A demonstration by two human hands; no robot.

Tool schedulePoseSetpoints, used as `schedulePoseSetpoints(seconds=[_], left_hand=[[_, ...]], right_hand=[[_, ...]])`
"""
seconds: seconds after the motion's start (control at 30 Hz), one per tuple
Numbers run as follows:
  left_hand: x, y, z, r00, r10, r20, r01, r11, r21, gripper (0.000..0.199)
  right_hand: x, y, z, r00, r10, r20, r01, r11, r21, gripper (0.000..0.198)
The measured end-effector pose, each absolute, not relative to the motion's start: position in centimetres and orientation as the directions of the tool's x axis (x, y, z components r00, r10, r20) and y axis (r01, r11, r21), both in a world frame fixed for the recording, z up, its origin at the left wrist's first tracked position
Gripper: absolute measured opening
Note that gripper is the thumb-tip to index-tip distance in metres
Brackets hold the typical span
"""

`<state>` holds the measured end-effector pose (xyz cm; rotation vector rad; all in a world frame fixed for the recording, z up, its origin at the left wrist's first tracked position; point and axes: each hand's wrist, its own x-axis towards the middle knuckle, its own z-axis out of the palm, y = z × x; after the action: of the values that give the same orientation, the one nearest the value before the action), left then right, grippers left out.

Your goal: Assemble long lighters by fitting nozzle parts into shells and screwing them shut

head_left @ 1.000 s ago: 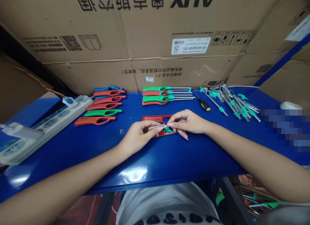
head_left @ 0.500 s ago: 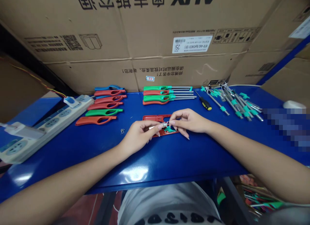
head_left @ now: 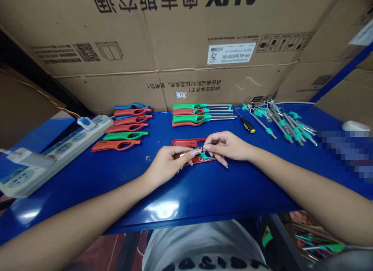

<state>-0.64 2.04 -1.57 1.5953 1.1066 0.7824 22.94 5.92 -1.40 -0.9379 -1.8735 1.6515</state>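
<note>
Over an opened red lighter shell [head_left: 189, 142], my left hand [head_left: 168, 162] pinches a small silver-white cylindrical part [head_left: 199, 151] between thumb and fingers. My right hand [head_left: 230, 147] is closed at the part's right end, its thumb and forefinger on a thin wire there. The two hands' fingertips nearly meet. Below them, a teal-green piece [head_left: 205, 157] and a loop of white wire lie in the near half of the shell. My fingers cover much of that half.
Several coloured lighter handles [head_left: 125, 136] lie at left beside a power strip [head_left: 62, 148]. Lighters with metal tubes [head_left: 220, 117], a screwdriver [head_left: 247, 124] and a pile of metal tubes [head_left: 284, 125] are farther back. Small screws [head_left: 147, 158] lie near my left hand. A cardboard box [head_left: 163, 41] walls the back.
</note>
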Motion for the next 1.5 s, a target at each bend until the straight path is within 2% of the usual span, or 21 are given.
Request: schedulePoseSetpoints(seconds=[1.5], left_hand=[[-0.53, 1.98, -1.32, 0.349, 0.935, -0.057, 0.278, -0.045, 0.959, 0.036]], right_hand=[[22.98, 5.95, -1.43, -0.652, 0.751, -0.105, 0.199, 0.037, -0.979, 0.036]])
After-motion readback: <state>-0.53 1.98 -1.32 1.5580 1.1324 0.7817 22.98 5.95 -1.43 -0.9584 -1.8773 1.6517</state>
